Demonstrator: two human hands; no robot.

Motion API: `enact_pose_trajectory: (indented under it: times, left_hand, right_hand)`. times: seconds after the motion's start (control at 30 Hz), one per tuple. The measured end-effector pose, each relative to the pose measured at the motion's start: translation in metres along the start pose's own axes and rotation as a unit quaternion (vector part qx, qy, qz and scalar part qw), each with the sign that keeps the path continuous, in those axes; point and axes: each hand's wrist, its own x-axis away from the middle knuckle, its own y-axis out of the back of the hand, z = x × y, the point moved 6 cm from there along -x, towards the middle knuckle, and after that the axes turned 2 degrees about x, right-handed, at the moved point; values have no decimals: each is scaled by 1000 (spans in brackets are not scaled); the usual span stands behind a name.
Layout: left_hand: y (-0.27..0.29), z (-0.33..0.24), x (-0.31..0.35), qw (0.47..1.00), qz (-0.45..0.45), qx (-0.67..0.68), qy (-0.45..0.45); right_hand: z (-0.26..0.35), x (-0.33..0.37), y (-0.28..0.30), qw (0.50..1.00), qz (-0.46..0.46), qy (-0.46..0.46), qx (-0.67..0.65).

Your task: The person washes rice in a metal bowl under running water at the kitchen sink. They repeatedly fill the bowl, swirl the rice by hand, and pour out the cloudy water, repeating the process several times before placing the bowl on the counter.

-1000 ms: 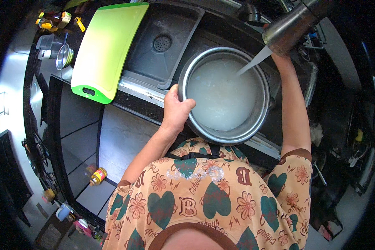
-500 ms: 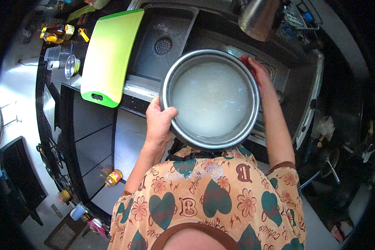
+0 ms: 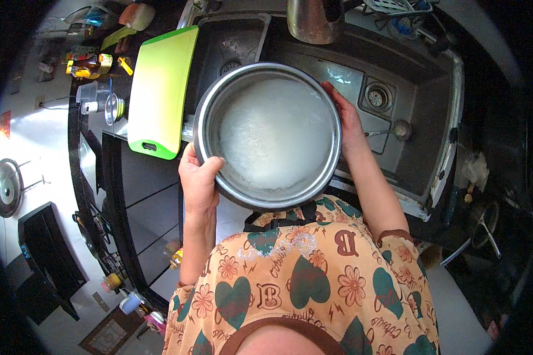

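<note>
A wide round metal pot [image 3: 272, 198] is held between my hands, in front of my body at the sink's near edge. Inside it lies cloudy whitish liquid [image 3: 272, 133]; something grainy seems to show through, too murky to name. My left hand [image 3: 198, 180] grips the lower left side, thumb over the rim and fingers mostly hidden beneath. On the opposite side, my right hand [image 3: 346, 121] supports the outer wall, its fingertips partly out of sight behind the rim.
Behind the pot is a dark double sink [image 3: 423, 112] with a ladle [image 3: 401, 130] in its right basin. A metal pitcher-like vessel [image 3: 315, 23] stands at the far edge. The green cutting board [image 3: 160, 94] lies left of the sink, near bottles [image 3: 92, 65].
The pot and both hands have shifted left in view, uncovering the right basin's drain and ladle. The surroundings have also shifted as my head turned. Both hands keep their hold.
</note>
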Motion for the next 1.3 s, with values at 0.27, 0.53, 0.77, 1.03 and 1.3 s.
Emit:
enact_pose_trajectory:
  times: [0.27, 0.53, 0.77, 1.03, 1.3]
  left_hand:
    - [10, 5, -1, 999, 6, 25, 36]
    - [25, 11, 4, 999, -9, 15, 35]
    - [81, 12, -12, 998, -47, 31, 23]
    - [114, -6, -10, 994, -40, 97, 16]
    - [145, -18, 30, 992, -26, 116, 51]
  right_hand:
    - [4, 13, -9, 998, -67, 1, 14]
    - [17, -8, 61, 912, -28, -87, 400]
    - [34, 43, -17, 435, -115, 222, 865]
    - [-38, 56, -84, 748, -102, 162, 636]
    - [-44, 124, -100, 792, -84, 220, 563]
